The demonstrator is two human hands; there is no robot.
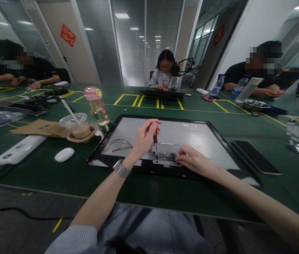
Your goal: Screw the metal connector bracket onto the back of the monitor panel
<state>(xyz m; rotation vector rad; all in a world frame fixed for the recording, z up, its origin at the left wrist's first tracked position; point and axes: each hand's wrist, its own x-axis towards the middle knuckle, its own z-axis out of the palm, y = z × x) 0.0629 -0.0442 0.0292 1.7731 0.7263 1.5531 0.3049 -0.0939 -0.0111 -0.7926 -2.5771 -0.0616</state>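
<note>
Left hand (146, 135) pinches the screwdriver (155, 137), shaft pointing down beneath it; should be light, rigid, best held by the handle. Right hand (191, 159) curled at the metal bracket (163, 161), can't tell if gripping. Flat panel (204, 137) under both hands: likely fragile, hold by rim.

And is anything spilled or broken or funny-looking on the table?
I see nothing spilled or broken. The thin wires curled across the panel, left of the screwdriver, look a bit messy because they aren't tidied away.
</note>
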